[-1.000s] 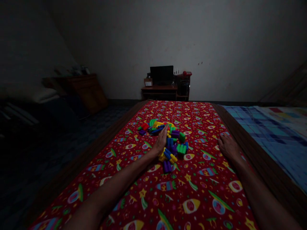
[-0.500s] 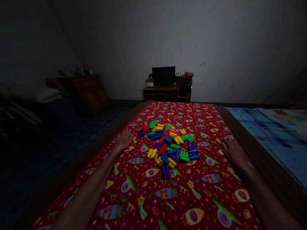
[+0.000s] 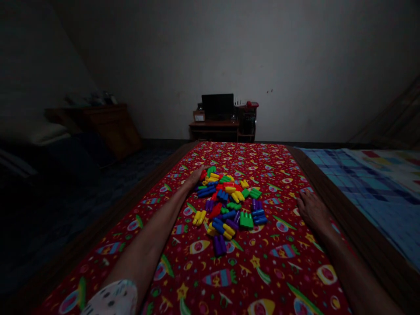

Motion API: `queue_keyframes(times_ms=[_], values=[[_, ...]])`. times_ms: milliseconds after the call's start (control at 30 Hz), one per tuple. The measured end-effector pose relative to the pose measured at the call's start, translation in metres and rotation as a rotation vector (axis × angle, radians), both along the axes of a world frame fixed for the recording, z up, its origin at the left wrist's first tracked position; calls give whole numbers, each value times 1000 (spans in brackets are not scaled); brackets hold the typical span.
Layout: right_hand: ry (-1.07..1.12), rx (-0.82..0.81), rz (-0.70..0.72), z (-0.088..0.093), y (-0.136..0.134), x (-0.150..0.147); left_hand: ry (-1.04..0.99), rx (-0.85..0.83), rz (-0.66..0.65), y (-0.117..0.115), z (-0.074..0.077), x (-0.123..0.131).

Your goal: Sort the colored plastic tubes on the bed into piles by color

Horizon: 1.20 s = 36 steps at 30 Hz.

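A heap of small plastic blocks (image 3: 228,203) lay mid-table on a red cloth (image 3: 262,271) printed with stars. They were ridged, finger-like pieces in yellow, blue, green, red and purple, and one purple block (image 3: 219,245) lay nearest the camera. The left hand (image 3: 196,177) rested at the heap's far left edge with its grip loose and fingers stretched against the blocks, closed on nothing that showed (its fingertips blurred into the pieces). The right hand (image 3: 311,210) lay flat and spread on the cloth, well apart from the heap, near the table's right edge. Both forearms were cut off below. The room was dim, and a monitor (image 3: 218,106) showed at the back wall.
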State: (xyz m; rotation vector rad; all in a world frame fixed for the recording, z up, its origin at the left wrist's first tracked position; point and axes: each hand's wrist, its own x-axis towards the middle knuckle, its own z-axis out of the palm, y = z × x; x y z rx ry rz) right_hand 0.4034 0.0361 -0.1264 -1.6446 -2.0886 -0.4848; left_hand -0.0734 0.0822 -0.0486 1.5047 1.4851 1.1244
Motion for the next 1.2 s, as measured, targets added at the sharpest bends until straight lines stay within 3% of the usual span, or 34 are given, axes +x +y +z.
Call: queue_keyframes(times_ms=[100, 300, 433, 533, 633, 700, 767, 833, 900, 1000, 1100, 1200], values=[[6, -22, 25, 2, -1, 0, -122, -74, -243, 9, 7, 38], [-6, -31, -9, 4, -3, -3, 112, 58, -406, 11, 11, 103], [-20, -4, -56, 4, -3, -6, 344, 184, -556, -12, 19, 129], [-12, 26, -88, 4, -4, -8, 584, 323, -567, -47, 27, 112], [-27, 30, -84, 6, -5, -9, 794, 325, -345, -95, 21, 60], [-38, 24, -68, 7, -6, -9, 809, 233, -211, -131, 4, 22], [-43, 19, -61, 9, -6, -9, 793, 160, -187, -165, -18, -4], [-47, 11, -60, 9, -6, -10, 832, 175, -209, -193, -37, -10], [-42, 8, -70, 9, -6, -10, 860, 238, -275, -208, -49, 5], [-31, 14, -76, 8, -5, -9, 836, 317, -307, -204, -50, 46], [-41, 19, -61, 6, -4, -7, 817, 322, -271, -177, -41, 82], [-45, 24, -61, 6, -4, -6, 800, 295, -256, -148, -33, 96]])
